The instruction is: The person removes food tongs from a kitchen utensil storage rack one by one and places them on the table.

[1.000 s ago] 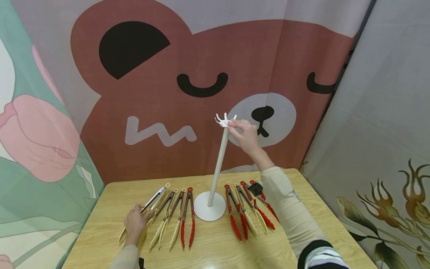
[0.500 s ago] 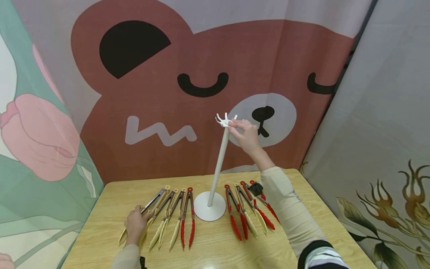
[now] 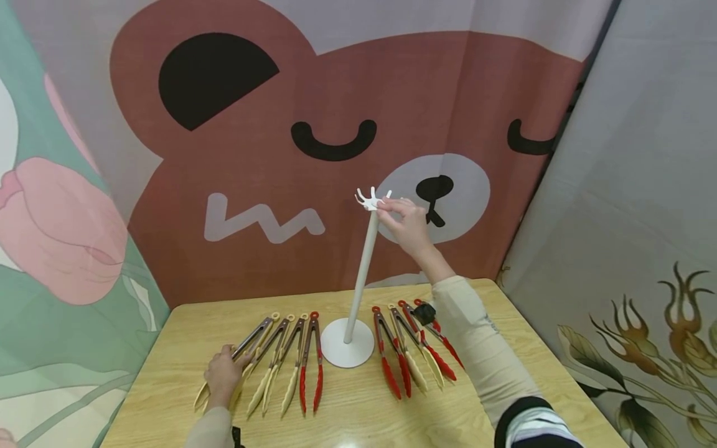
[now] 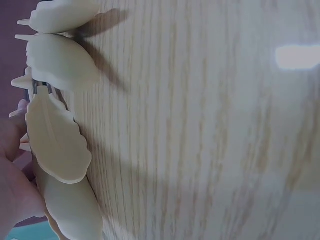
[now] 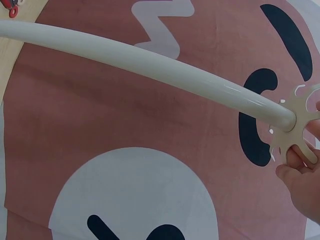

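In the head view, a pair of cream-tipped tongs [image 3: 251, 336] lies at the far left of the table, and my left hand [image 3: 222, 375] grips its arms. Cream tongs heads [image 4: 59, 137] show beside the left hand's fingers in the left wrist view. A white stand [image 3: 361, 274] with a round base rises from the table's middle. My right hand [image 3: 410, 229] pinches one of the curved hooks on the white hook ring [image 3: 370, 201] at the pole's top. The right wrist view shows thumb and fingers around that hook ring [image 5: 291, 125]; part of the hand is cut off.
Cream and red tongs lie fanned left of the base, including red tongs [image 3: 312, 364]. More tongs [image 3: 392, 354] lie to its right, partly behind the right sleeve [image 3: 470, 330]. Bear-print cloth [image 3: 252, 267] hangs behind the wooden table [image 3: 437, 420].
The tongs in my left hand have turned slightly, their ring end a little lower. My right hand stays at the hook ring. The head view has shifted a bit.
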A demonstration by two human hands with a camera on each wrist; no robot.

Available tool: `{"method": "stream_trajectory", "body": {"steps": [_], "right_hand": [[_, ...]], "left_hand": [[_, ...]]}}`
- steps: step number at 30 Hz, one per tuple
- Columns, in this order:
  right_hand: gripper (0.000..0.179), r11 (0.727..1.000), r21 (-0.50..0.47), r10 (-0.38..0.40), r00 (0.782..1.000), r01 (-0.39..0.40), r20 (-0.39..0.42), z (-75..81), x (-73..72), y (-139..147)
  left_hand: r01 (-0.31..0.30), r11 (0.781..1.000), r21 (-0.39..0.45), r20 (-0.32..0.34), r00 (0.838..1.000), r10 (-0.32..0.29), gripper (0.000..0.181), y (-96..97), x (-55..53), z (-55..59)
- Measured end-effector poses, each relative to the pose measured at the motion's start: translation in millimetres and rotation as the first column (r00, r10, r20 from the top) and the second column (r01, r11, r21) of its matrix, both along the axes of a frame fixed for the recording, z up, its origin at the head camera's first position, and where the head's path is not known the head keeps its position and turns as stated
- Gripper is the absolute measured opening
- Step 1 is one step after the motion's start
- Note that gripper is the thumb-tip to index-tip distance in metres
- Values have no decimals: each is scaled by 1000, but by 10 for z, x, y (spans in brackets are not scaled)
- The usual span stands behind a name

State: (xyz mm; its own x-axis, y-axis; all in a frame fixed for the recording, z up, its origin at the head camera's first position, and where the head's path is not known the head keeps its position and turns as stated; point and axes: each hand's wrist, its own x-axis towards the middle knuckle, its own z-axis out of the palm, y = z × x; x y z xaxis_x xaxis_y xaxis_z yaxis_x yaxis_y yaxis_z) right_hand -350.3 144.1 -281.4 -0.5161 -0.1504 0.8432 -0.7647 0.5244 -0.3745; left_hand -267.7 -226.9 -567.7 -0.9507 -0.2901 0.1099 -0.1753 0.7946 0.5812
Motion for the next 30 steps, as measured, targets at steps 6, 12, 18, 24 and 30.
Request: {"method": "stream_trajectory", "body": {"steps": [6,12,18,24,30], "right_hand": [[18,1000,5,-3,1000,3,12,2,3,1],[18,1000,6,-3,999,3,33,10,18,9],[18,1000,11,-1,998,1,56,20,40,2],[18,1000,1,4,998,-4,62,21,41,-13],[19,1000,-14,21,998,-20,53,-30,28,-33]], "left_hand": [[8,1000,-9,2,1000,-8,52,-24,-14,-36],[28,999,-20,15,1000,-28,54,-18,-20,-34],[43,998,-36,34,999,-42,56,-34,-34,-63],[85,995,-56,78,994,-80,59,-96,-77,-61],[101,992,-80,144,986,-89,56,-120,-73,3]]}}
